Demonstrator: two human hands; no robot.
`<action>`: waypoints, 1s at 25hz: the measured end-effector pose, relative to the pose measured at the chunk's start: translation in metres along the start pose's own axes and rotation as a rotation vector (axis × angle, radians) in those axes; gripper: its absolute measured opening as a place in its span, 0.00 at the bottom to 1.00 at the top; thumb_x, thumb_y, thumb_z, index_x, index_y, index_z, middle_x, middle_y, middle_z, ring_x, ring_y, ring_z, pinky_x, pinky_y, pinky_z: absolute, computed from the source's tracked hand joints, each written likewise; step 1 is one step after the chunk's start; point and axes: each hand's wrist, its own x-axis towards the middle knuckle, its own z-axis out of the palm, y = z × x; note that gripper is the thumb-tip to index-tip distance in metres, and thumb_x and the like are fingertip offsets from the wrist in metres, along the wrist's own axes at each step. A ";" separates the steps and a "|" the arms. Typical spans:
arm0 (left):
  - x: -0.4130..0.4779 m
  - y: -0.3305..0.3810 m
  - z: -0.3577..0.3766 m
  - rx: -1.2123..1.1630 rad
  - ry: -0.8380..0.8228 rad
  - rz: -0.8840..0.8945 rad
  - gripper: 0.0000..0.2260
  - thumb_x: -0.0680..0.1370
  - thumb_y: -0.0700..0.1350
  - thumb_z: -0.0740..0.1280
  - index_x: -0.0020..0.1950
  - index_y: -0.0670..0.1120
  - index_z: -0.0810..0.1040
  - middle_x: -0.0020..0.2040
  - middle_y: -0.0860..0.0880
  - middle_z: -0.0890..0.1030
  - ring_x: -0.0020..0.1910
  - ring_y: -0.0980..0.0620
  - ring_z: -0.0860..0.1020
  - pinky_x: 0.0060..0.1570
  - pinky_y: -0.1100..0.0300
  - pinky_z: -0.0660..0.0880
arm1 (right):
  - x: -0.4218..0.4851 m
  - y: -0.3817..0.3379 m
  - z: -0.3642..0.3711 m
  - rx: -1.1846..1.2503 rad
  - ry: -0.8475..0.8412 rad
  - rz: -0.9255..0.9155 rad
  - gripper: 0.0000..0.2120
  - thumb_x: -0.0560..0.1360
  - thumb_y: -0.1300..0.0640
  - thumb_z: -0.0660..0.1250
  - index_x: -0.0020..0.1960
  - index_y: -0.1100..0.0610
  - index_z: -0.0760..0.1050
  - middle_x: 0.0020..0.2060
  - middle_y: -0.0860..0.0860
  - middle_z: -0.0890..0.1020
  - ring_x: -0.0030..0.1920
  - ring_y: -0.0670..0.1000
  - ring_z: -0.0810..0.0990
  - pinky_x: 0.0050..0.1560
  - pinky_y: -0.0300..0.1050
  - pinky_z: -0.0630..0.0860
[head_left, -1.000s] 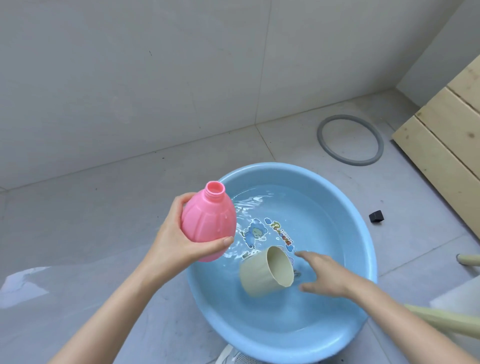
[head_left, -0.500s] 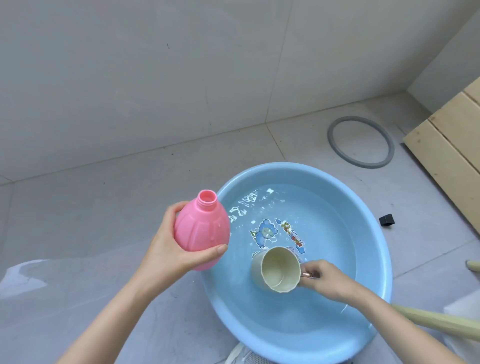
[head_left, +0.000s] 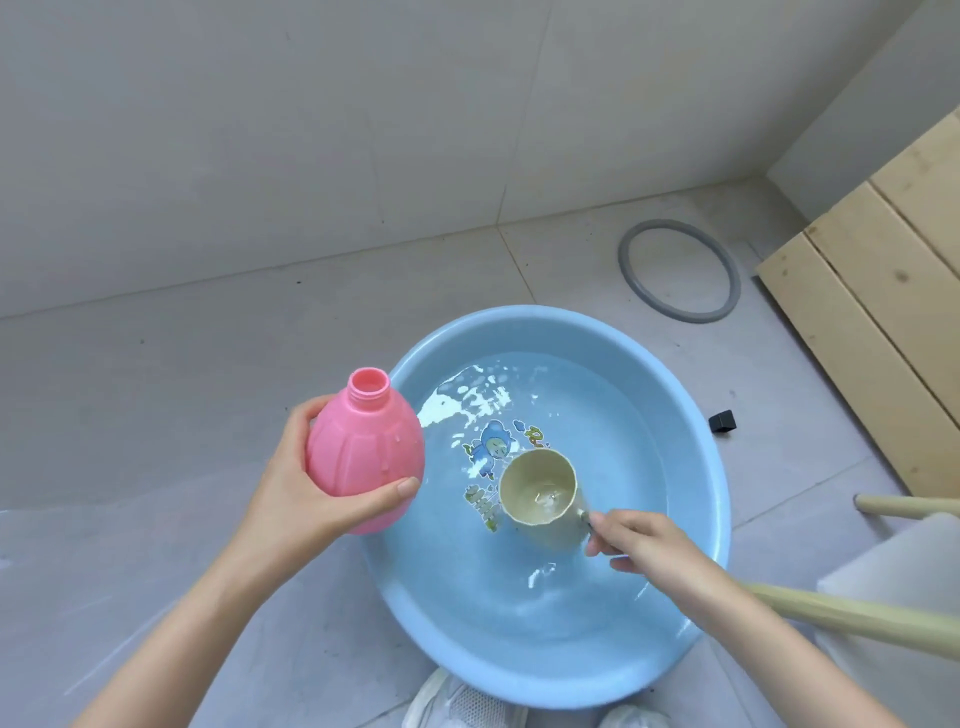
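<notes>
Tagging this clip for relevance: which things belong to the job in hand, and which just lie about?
In use: pink bottle, gripped by left hand; beige cup, held by right hand; blue basin.
Lying about: grey ring, black block, wooden planks, wooden pole.

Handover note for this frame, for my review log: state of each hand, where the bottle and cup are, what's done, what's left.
Left hand: grips the pink bottle, upright and uncapped, at the left rim of the blue basin.
Right hand: pinches the handle of the beige cup, mouth up, inside the basin.
Done: the cup holds some water.
Left: probably lift the cup and pour it into the bottle's mouth.
</notes>
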 end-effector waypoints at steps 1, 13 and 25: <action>0.000 -0.001 0.002 -0.006 0.006 -0.007 0.38 0.47 0.60 0.78 0.54 0.67 0.68 0.50 0.65 0.77 0.47 0.67 0.78 0.39 0.68 0.75 | -0.003 -0.002 -0.002 -0.160 0.052 -0.066 0.18 0.79 0.48 0.62 0.36 0.55 0.79 0.38 0.48 0.75 0.43 0.47 0.74 0.38 0.32 0.68; 0.002 -0.009 0.024 -0.035 -0.064 0.002 0.37 0.48 0.60 0.78 0.54 0.69 0.67 0.49 0.70 0.76 0.47 0.68 0.77 0.41 0.68 0.74 | 0.028 -0.029 -0.039 -1.556 0.651 -0.675 0.09 0.54 0.67 0.73 0.27 0.63 0.73 0.36 0.60 0.73 0.37 0.59 0.71 0.32 0.48 0.66; 0.002 -0.012 0.022 -0.059 -0.075 -0.013 0.38 0.48 0.60 0.78 0.56 0.67 0.69 0.50 0.68 0.77 0.48 0.65 0.79 0.43 0.65 0.75 | 0.071 -0.055 0.019 -1.493 0.456 -0.512 0.12 0.53 0.59 0.77 0.30 0.61 0.76 0.35 0.59 0.75 0.36 0.56 0.74 0.36 0.45 0.61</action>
